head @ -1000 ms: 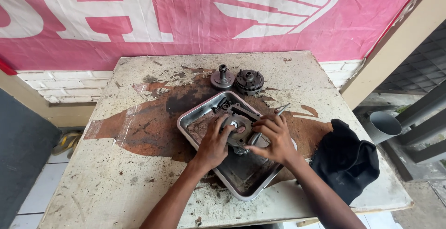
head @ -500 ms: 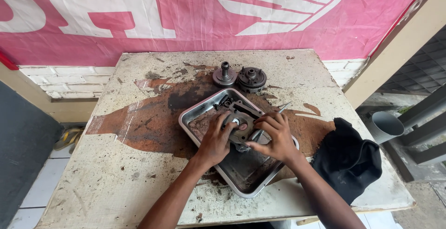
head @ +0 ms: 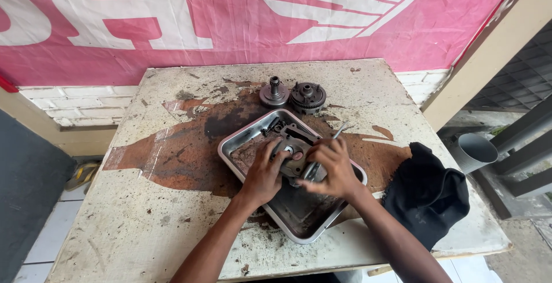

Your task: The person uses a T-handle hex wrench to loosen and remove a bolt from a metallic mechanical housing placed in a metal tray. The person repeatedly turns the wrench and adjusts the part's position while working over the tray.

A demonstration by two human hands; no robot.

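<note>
Over the stained worktop (head: 172, 214), both hands work inside the metal tray (head: 299, 225): left hand (head: 265, 174) steadies the greasy engine part (head: 294, 153), right hand (head: 332, 168) grips a metal tool (head: 336, 132), two gears (head: 292, 95) already set aside, the part seemingly not yet fully apart.

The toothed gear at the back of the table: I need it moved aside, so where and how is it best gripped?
The toothed gear lies flat behind the metal tray, its hub pointing up. Probably come from above and pinch the toothed rim on opposite sides. The shaft part stands close on one side, so grip front and back.
</note>
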